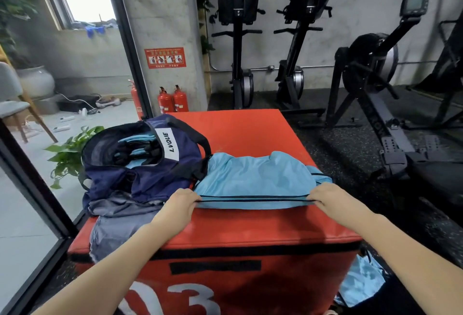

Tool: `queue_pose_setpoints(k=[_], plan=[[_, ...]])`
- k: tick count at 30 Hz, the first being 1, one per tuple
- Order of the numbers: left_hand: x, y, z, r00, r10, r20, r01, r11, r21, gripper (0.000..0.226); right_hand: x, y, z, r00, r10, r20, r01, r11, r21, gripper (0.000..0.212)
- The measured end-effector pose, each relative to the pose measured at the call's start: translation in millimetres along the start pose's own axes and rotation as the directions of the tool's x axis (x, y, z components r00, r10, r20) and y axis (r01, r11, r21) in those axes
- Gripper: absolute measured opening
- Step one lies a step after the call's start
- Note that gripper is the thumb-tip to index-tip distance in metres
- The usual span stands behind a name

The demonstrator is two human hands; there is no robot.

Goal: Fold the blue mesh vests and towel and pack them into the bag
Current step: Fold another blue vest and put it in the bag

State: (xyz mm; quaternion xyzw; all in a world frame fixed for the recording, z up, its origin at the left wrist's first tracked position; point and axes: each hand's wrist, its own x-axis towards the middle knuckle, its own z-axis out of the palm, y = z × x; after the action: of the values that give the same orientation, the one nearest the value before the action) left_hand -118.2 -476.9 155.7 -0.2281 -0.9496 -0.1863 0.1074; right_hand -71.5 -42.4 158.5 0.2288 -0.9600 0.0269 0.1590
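Nearest, both hands — left, right — pinch the near black-trimmed edge of a blue vest spread on the red box. Left lies the grey towel; beyond it, the open navy bag holds folded vests.

place: a gym or fitness studio
machines: upright rowing machines stored against the back wall, another rower set on the floor
floor: dark speckled rubber flooring
gear: a red padded plyo box marked with large white numerals
safety: red fire extinguishers below a red instruction sign on a concrete pillar
edge: glass partition onto a tiled area
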Motion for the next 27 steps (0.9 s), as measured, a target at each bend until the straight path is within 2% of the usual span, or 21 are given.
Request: queue_pose_setpoints(k=[1, 3, 5, 7, 9, 13, 18, 21, 27], plan=[[3.8, 6.2, -9.6, 0.999, -0.018, -0.028, 0.017, 1.0, -0.024, 0.023, 1.3, 0.1, -7.9, 0.999, 0.03, -0.033, -0.029, 0.999, 0.02, 0.021], [13.2, 25.2, -34.4, 0.991, -0.063, -0.116, 0.052, 0.994, -0.098, 0.022, 4.6, -4.8, -33.3, 0.969, 0.207, -0.138, -0.186, 0.971, 0.153, 0.022], [28.4, 45.2, -68.9, 0.965, -0.117, -0.235, 0.074, 0.98, -0.185, 0.021, 11.4, -12.5, -71.6, 0.868, 0.413, -0.275, -0.297, 0.877, 0.378, 0.02], [45.5, 62.7, -110.3, 0.932, -0.161, -0.325, 0.076, 0.962, -0.261, 0.019, 22.7, -19.8, -119.3, 0.77, 0.528, -0.357, -0.318, 0.804, 0.503, 0.016], [59.4, 80.6, -155.7, 0.908, -0.15, -0.39, 0.036, 0.958, -0.284, 0.017, 34.0, -25.7, -170.6, 0.717, 0.578, -0.388, -0.293, 0.757, 0.585, 0.013], [70.5, 123.6, -252.8, 0.855, -0.102, -0.509, -0.041, 0.964, -0.263, 0.017, 43.5, -38.2, -275.0, 0.658, 0.615, -0.435, -0.158, 0.677, 0.719, 0.018], [69.2, 169.0, -356.5, 0.796, -0.036, -0.604, -0.103, 0.976, -0.193, 0.021, 44.1, -52.6, -379.0, 0.625, 0.637, -0.452, -0.113, 0.647, 0.754, 0.025], [57.9, 193.6, -403.3, 0.751, -0.036, -0.659, -0.126, 0.973, -0.196, 0.019, 39.6, -63.7, -427.8, 0.627, 0.628, -0.46, -0.098, 0.65, 0.754, 0.022], [42.6, 209.2, -459.9, 0.742, -0.022, -0.67, -0.165, 0.963, -0.214, 0.017, 34.9, -75.1, -485.9, 0.629, 0.621, -0.467, -0.11, 0.666, 0.738, 0.028]])
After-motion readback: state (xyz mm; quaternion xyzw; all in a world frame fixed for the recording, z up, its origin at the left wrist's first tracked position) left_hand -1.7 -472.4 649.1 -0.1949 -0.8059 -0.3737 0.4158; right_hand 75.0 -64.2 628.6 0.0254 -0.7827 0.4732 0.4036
